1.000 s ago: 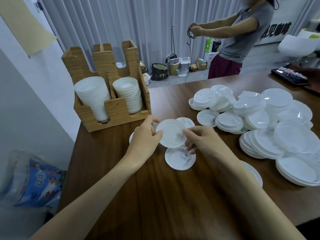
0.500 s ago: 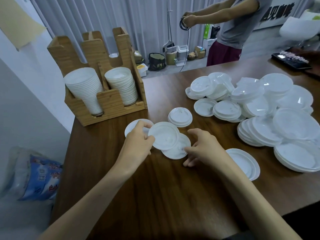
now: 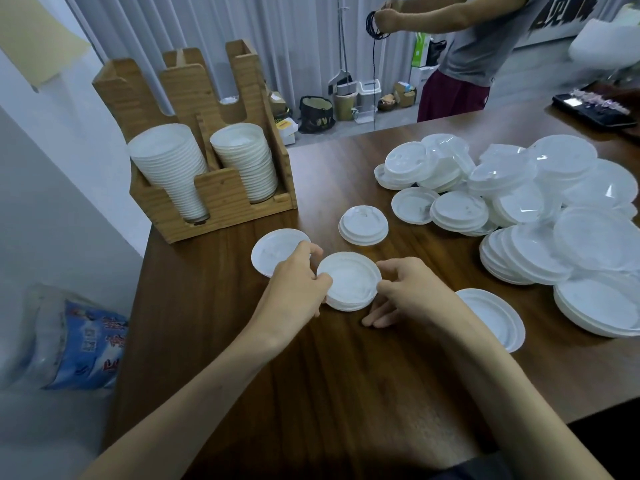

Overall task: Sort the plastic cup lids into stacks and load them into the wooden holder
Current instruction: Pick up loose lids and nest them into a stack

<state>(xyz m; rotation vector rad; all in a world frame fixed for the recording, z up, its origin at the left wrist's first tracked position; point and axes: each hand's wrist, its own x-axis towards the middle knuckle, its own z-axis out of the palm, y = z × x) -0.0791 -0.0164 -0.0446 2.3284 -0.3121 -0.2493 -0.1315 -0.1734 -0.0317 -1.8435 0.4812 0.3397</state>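
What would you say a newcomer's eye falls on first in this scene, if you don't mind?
First, the sprawling heap of white plastic lids covering the right side of the wooden table. Next, the wooden holder at the back left, its two front slots filled with lid stacks. In the centre, the left hand and right hand hold one white lid by opposite edges.

Open dark wooden tabletop is left along the near edge. The right is blocked by heaped white plastic lids, the far left by a slotted wooden holder.
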